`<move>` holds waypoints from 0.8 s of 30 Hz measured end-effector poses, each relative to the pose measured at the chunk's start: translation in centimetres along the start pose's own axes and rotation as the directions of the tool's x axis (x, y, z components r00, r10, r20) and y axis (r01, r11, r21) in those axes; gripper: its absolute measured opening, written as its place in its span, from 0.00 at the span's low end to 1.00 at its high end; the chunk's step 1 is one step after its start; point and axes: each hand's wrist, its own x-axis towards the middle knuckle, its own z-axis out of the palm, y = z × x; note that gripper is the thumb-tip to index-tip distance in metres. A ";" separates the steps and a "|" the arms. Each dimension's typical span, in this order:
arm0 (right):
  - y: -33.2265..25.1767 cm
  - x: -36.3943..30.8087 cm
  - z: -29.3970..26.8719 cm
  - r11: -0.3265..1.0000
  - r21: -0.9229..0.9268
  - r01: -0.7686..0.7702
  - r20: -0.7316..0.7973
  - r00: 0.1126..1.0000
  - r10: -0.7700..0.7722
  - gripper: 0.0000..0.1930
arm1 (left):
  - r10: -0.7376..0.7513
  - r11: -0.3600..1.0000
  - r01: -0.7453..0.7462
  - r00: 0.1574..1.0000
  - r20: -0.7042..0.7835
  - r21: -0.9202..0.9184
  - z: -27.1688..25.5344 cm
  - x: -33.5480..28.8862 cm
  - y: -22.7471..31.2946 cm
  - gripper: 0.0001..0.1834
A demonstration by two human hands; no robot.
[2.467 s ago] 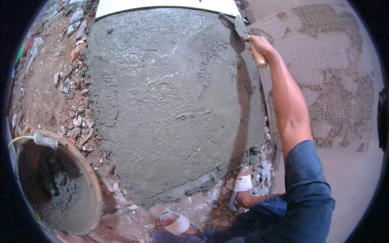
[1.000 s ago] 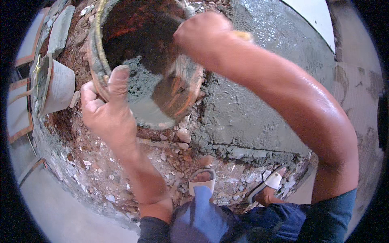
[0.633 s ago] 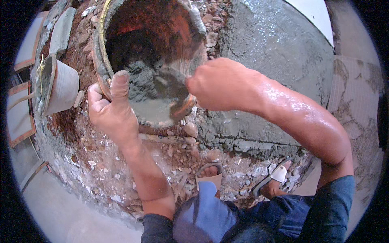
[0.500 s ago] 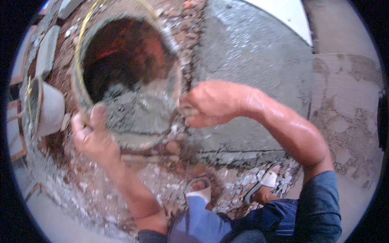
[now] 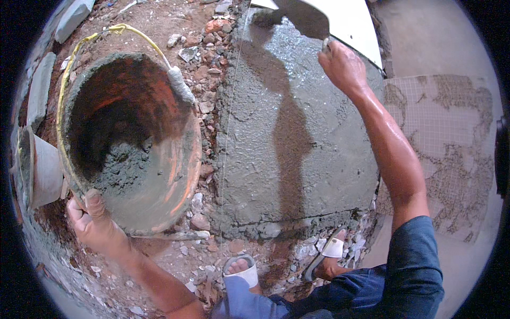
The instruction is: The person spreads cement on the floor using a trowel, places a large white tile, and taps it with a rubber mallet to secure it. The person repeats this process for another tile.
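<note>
My left hand [image 5: 98,223] is closed on the near-left rim of a tilted, mortar-caked bucket [image 5: 183,181], thumb on the inside. Grey mortar [image 5: 125,167] lies in a clump inside it, and the orange wall shows through the smears. Out over the far part of a wet grey mortar bed [image 5: 334,143], my right hand [image 5: 342,66] grips the handle of a trowel [image 5: 305,18]. Its dark blade points to the far left, partly cut off by the picture's upper edge. A dark band, apparently a shadow, crosses the bed below it.
A white tile [image 5: 361,32] lies at the far right of the bed. Beside the bed runs a taut string [image 5: 229,117]. A smaller pale bucket [image 5: 45,170] lies on its side at the left. Broken rubble [image 5: 199,220] surrounds the bed, near my sandalled feet [image 5: 241,271].
My right hand has moved from the bucket's right side up and right over the bed, with the trowel now visible. The bucket appears lower and further left, still in my left hand.
</note>
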 end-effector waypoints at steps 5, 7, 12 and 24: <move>0.1 2.2 0.2 0.684 0.572 -0.453 0.465 0.866 0.184 0.23 | 0.003 1.000 -0.003 1.000 0.006 -0.016 -0.4 -0.2 -0.6 0.20; -0.8 4.0 0.0 0.682 0.564 -0.466 0.535 0.835 0.128 0.24 | 0.066 0.992 -0.065 0.998 -0.002 0.112 -0.6 -0.1 -0.8 0.19; -4.4 4.4 1.7 0.935 0.323 -0.147 0.668 0.735 -0.115 0.22 | -0.053 0.997 0.050 0.997 -0.058 -0.053 -0.4 -0.2 -1.0 0.19; -3.9 5.9 2.4 0.993 0.119 -0.007 0.402 0.915 -0.042 0.22 | -0.042 0.999 0.043 0.996 -0.084 0.005 -0.3 -0.8 -0.4 0.20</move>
